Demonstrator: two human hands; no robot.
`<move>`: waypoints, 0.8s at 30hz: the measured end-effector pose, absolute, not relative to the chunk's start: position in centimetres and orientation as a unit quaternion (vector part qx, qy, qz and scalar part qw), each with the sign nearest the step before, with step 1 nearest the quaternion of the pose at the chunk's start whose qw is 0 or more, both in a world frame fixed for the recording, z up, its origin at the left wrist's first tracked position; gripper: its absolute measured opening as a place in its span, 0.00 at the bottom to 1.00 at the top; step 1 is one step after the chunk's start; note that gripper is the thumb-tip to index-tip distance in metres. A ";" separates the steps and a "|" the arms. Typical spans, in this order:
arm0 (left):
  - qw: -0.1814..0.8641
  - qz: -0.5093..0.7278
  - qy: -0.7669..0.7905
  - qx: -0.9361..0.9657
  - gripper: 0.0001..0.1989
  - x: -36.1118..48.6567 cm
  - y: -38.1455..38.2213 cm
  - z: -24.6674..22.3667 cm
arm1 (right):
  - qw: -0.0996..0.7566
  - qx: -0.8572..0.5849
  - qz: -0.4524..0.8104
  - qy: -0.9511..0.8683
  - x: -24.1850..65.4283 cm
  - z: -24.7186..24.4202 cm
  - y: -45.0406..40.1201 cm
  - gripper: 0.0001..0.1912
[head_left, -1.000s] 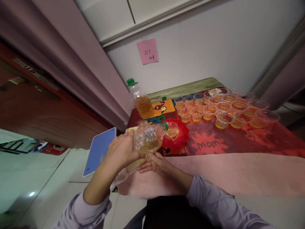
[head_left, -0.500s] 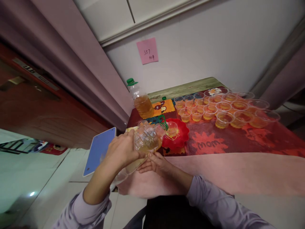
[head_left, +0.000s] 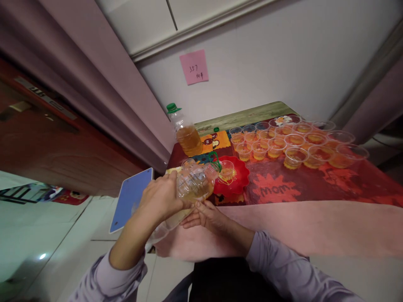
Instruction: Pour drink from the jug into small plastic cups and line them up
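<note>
A clear plastic bottle (head_left: 193,184) with yellowish liquid lies tilted between my hands, its neck toward the upper right. My left hand (head_left: 165,197) wraps around its body from the left. From below, my right hand (head_left: 206,216) supports it, with the thumb against the bottle and the other fingers stretched beneath. The bottle's mouth, with a green ring, is over a clear cup (head_left: 227,170) standing on a red scalloped plate (head_left: 241,178). Another clear cup (head_left: 188,162) is partly hidden behind the bottle.
Several clear cups (head_left: 294,157) with amber liquid stand in rows at the right. An upright bottle (head_left: 189,138) with a green cap is at the back left, near a small green cap (head_left: 215,129). A blue board (head_left: 130,199) lies left of the table.
The bottle's neck end has shifted very slightly. My hands keep almost the same position and hold.
</note>
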State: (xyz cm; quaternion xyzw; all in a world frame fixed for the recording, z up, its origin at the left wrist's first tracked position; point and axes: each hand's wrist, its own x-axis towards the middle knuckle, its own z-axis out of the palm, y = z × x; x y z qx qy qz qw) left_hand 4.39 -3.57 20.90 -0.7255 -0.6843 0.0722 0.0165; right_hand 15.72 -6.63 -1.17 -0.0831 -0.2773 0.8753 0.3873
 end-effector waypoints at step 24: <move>-0.076 -0.450 -0.652 -0.606 0.51 -2.7 -7.4 11.7 | 0.504 -0.217 0.757 -0.354 17.4 0.6 -5.0 0.25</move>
